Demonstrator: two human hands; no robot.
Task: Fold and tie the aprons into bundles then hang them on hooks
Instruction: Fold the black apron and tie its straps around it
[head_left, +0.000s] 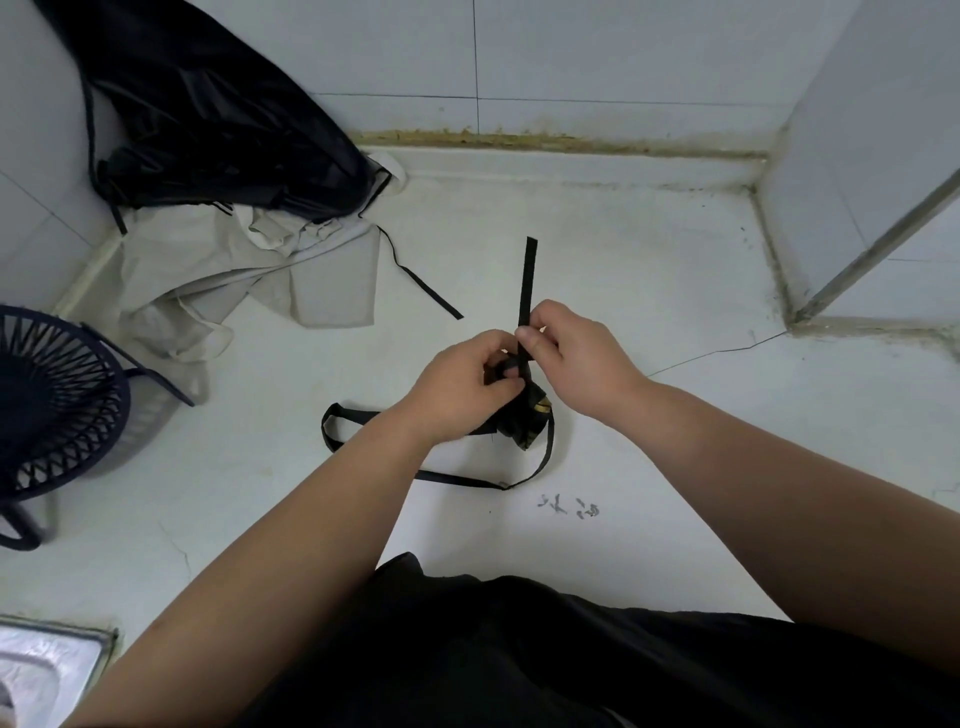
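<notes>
Nearest, black clothing (519, 660) across the bottom edge, two bare forearms reaching out over it. Past that, on the white floor (675, 415), a small black apron bundle (522, 428) just under both hands; resting on the floor or barely off it, cannot tell. Left hand (460, 387) on the bundle's top, fingers (511, 385) curled in, gripping the wrapped band there. Right hand (576, 353) just beside it, nearly touching the left, thumb and forefinger pinched tight on a flat black strap (529, 280), free end pointing straight away toward the far wall. From the bundle, a slack strap loop (358, 413) lying on the floor, out to the left and back under the left forearm. On the bundle's right side a small gold patch (543, 407), perhaps a label, too small to read. Near the bundle, toward the camera, grey scrawled marks (569, 506) on the floor, not legible. Far left, a crumpled beige apron (249, 275) on the floor, a black heap (218, 119) of cloth partly over its far edge, against the tiled wall. At the left edge a dark woven chair (57, 400); in the bottom-left corner a metal tray (52, 660).
</notes>
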